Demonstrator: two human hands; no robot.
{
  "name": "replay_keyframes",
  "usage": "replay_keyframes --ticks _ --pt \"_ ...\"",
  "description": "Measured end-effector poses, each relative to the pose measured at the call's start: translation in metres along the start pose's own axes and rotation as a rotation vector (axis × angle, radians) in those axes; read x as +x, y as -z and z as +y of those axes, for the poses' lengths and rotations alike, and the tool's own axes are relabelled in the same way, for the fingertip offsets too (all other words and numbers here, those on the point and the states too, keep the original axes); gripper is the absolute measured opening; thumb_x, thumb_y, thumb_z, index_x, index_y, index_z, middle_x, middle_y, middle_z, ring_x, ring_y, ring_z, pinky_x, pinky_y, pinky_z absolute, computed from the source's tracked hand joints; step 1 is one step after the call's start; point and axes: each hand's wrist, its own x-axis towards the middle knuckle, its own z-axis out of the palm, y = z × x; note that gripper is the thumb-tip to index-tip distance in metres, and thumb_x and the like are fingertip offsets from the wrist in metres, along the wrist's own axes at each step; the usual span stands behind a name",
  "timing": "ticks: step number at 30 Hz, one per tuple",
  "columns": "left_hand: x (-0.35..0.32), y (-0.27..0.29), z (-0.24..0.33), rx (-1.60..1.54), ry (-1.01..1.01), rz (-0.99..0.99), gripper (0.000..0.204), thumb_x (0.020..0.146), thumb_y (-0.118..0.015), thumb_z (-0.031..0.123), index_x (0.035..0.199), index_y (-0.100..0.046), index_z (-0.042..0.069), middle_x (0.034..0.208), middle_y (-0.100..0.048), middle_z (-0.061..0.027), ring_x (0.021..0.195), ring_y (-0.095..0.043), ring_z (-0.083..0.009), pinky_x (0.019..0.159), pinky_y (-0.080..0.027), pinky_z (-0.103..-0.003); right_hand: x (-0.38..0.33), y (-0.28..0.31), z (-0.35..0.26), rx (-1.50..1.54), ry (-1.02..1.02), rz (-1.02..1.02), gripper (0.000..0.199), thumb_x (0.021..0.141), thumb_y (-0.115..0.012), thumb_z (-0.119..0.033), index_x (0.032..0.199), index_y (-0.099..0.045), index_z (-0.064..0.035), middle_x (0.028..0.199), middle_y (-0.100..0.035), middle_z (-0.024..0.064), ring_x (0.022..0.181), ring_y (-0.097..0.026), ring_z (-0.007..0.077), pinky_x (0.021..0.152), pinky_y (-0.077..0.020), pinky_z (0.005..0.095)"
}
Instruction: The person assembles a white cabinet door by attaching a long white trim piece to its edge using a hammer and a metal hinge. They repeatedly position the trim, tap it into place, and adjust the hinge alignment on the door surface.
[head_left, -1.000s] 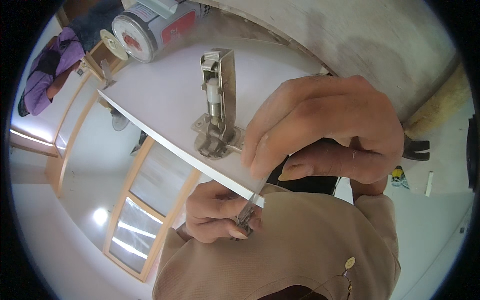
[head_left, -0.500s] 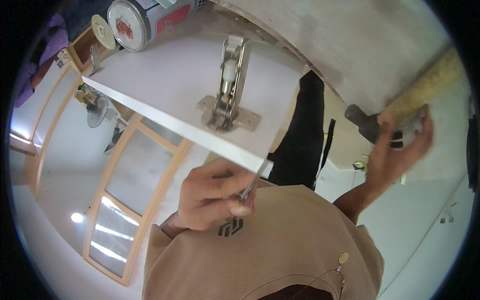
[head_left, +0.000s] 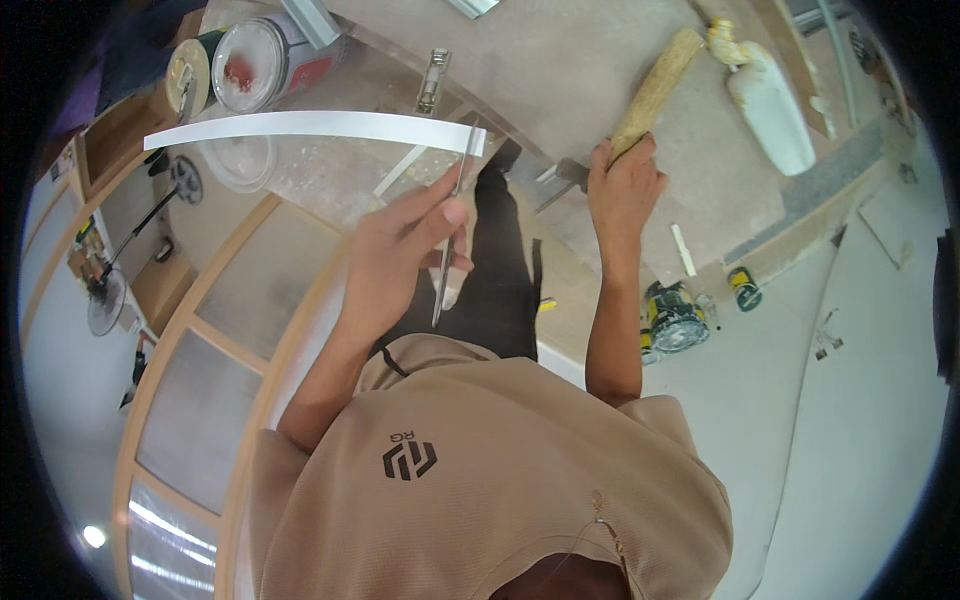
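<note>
A white board [head_left: 310,126] stands edge-on in front of me, a metal hinge [head_left: 432,82] rising behind its right part. My left hand [head_left: 395,245] pinches a thin, flat metal tool [head_left: 444,270], whose upper end touches or overlaps the board's right end. Its exact kind I cannot make out. On the right, my right hand [head_left: 626,190] is closed round a hammer [head_left: 655,92] close to its dark head. The hammer's pale wooden handle points away to the upper right. A second hinge [head_left: 186,88] shows at the board's far left.
Behind the board lie a large paint can [head_left: 247,68] and another can beside it. A wood-framed panel [head_left: 255,362] leans at left. A white bottle [head_left: 772,112] lies on the stained work surface [head_left: 560,75]. Paint-smeared tins [head_left: 676,322] stand at right.
The board has turned from showing its broad face to edge-on. My left hand has moved up and away with the metal tool. My right hand, looser before, is now closed on the hammer, further left.
</note>
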Motion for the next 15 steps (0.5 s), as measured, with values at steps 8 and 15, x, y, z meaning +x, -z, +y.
replay_keyframes --ticks 8,15 --pt "0.005 -0.009 0.001 -0.037 -0.078 0.017 0.047 0.101 -0.067 0.029 0.142 -0.060 0.008 0.090 -0.060 -0.0002 0.079 -0.060 -0.0089 0.070 -0.062 -0.030 -0.010 0.123 -0.024 0.592 -0.181 -0.402 0.067 0.097 -0.061 -0.018 0.153 -0.031 0.0057 0.110 -0.066 0.0313 0.103 -0.066 0.0466 0.088 -0.0508 0.0506" --pt "0.007 -0.009 0.006 -0.039 -0.100 -0.006 0.050 0.100 -0.068 0.032 0.142 -0.060 0.005 0.089 -0.060 0.0005 0.078 -0.058 -0.0078 0.068 -0.061 -0.029 -0.007 0.187 -0.038 0.323 0.516 -0.374 0.067 0.097 -0.064 -0.014 0.159 -0.037 -0.0161 0.086 -0.063 0.0128 0.071 -0.061 0.0287 0.067 -0.0511 0.0368"
